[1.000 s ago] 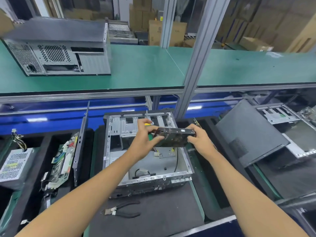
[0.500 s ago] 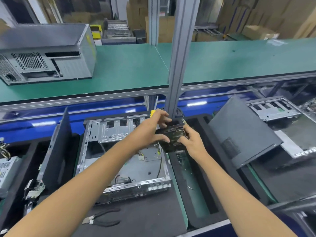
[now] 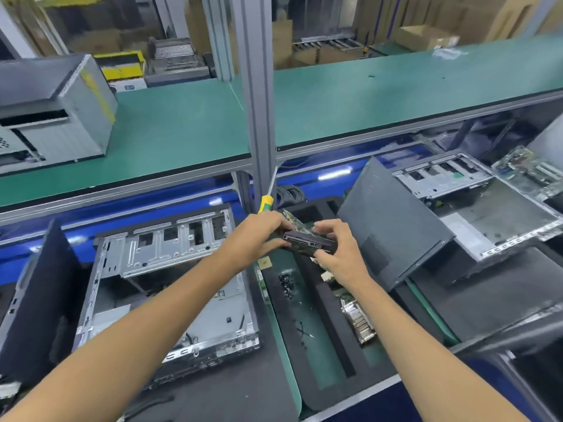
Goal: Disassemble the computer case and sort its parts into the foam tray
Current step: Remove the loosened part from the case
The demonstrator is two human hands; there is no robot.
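Head view: left hand (image 3: 259,236) and right hand (image 3: 338,251) both grip a flat dark hard drive (image 3: 307,243).

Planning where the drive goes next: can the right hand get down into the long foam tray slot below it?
Probably yes. The right hand hovers over the foam tray, nothing lies between, though its fingers share the hard drive with the left hand.
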